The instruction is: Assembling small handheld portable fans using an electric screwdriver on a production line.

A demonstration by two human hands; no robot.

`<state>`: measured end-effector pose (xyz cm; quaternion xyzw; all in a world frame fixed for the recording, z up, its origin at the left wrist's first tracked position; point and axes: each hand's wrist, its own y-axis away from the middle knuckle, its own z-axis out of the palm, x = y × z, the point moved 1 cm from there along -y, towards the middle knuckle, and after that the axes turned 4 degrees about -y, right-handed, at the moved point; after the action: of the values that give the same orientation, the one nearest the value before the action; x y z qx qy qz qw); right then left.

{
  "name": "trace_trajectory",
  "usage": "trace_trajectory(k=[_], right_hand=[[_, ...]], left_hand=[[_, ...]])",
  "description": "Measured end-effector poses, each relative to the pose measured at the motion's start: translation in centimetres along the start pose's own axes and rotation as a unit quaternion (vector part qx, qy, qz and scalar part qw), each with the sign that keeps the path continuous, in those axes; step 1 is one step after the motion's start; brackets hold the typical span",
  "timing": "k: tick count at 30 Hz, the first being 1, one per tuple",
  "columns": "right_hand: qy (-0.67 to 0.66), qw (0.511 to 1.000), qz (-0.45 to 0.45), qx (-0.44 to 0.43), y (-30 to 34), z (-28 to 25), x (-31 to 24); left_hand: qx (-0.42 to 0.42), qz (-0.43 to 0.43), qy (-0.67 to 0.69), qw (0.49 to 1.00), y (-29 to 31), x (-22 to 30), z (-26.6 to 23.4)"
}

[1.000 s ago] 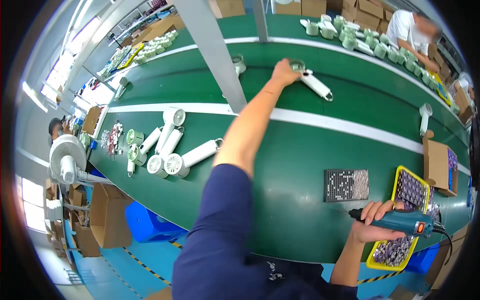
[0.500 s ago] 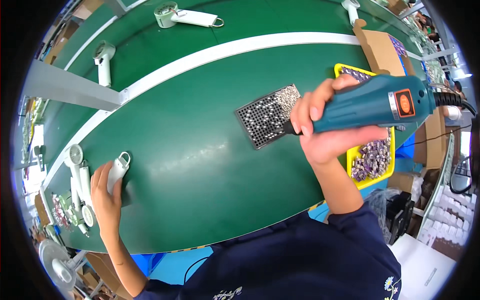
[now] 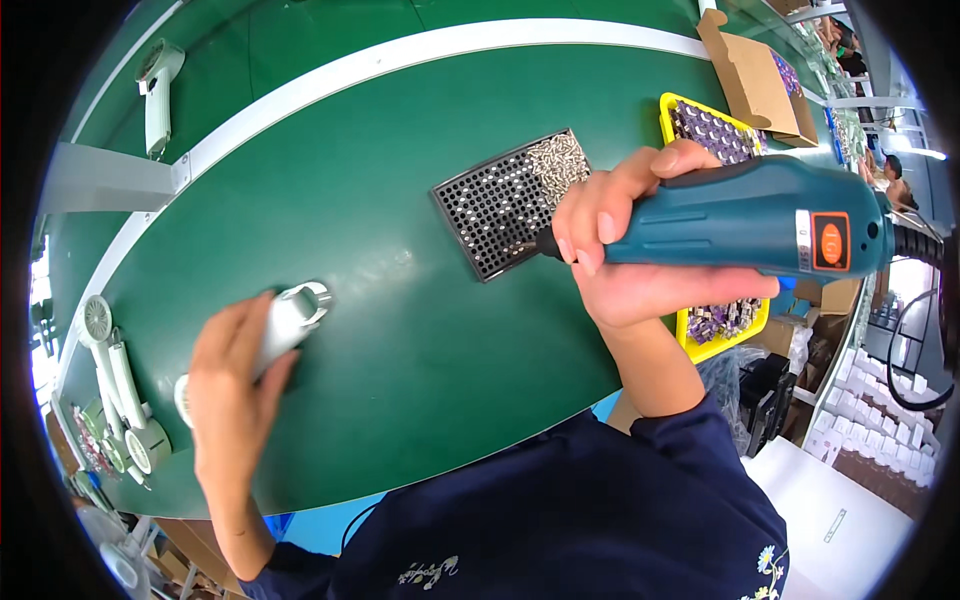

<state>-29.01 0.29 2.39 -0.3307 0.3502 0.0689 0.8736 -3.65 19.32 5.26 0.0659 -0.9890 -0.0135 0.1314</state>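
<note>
The left hand [image 3: 232, 385] lies curled over a white handheld part [image 3: 285, 322] on the green tabletop [image 3: 400, 330], fingers closed round its body so that only its open-ended tip shows past the knuckles; the right hand [image 3: 630, 255] is clenched round a teal power screwdriver [image 3: 745, 218], held level above the tabletop with its nose toward a black perforated screw tray [image 3: 512, 203]; that tray sits near the middle of the tabletop, a small heap of silvery screws [image 3: 555, 158] in its far corner, most of its holes looking bare; by my judgement the work is at an early stage on this piece, since the part is in hand and the driver is up but tool and part are well apart and no screw can be seen on the tip; the driver's bit is hidden behind the fingers, so whether it carries a screw cannot be told; a yellow bin [image 3: 715, 135] of small parts is half covered by the right hand and tool; more white parts [image 3: 115, 375] lie at the left edge, blurred and bent by the lens; another [image 3: 158, 90] rests far off.
</note>
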Motion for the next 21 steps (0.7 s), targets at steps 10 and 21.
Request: trace_trajectory(k=[10, 21], right_hand=[[0.084, 0.992, 0.024, -0.091, 0.1, 0.3, 0.0], [0.030, 0.996, 0.017, -0.087, -0.8, 3.4, -3.0]], left_hand=[[-0.042, 0.108, 0.048, 0.992, -3.8, 8.6, 2.6], [-0.045, 0.091, 0.053, 0.993, -3.2, 7.5, 2.5]])
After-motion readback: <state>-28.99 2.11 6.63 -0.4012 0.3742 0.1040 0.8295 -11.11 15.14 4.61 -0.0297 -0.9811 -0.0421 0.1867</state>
